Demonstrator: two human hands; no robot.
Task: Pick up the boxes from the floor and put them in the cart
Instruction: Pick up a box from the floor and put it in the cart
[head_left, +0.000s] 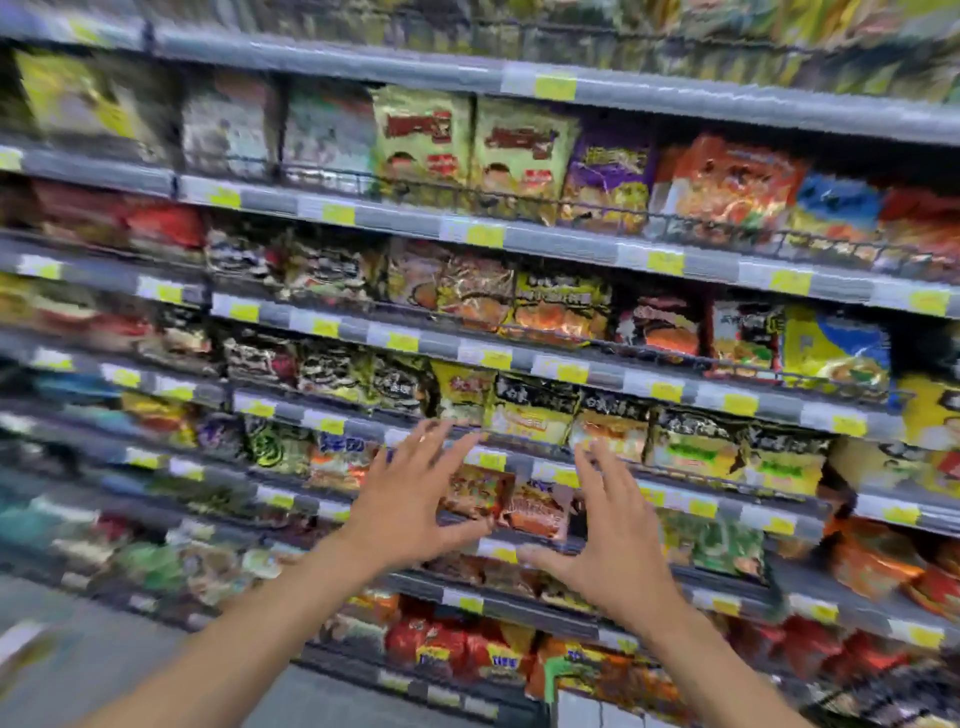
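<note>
Both my arms reach forward at chest height in front of a store shelf unit. My left hand (410, 499) has its fingers spread and straight, palm turned right, and holds nothing. My right hand (608, 530) faces it with fingers spread, also holding nothing. A gap about a hand wide lies between them. No box and no cart can be made out in this blurred view, apart from a pale edge (582, 706) at the bottom that I cannot identify.
Grey shelves (519, 239) with yellow price tags fill the view, stacked with packets of instant noodles (524, 150). Grey floor (93, 660) shows at the lower left. The picture is smeared by motion.
</note>
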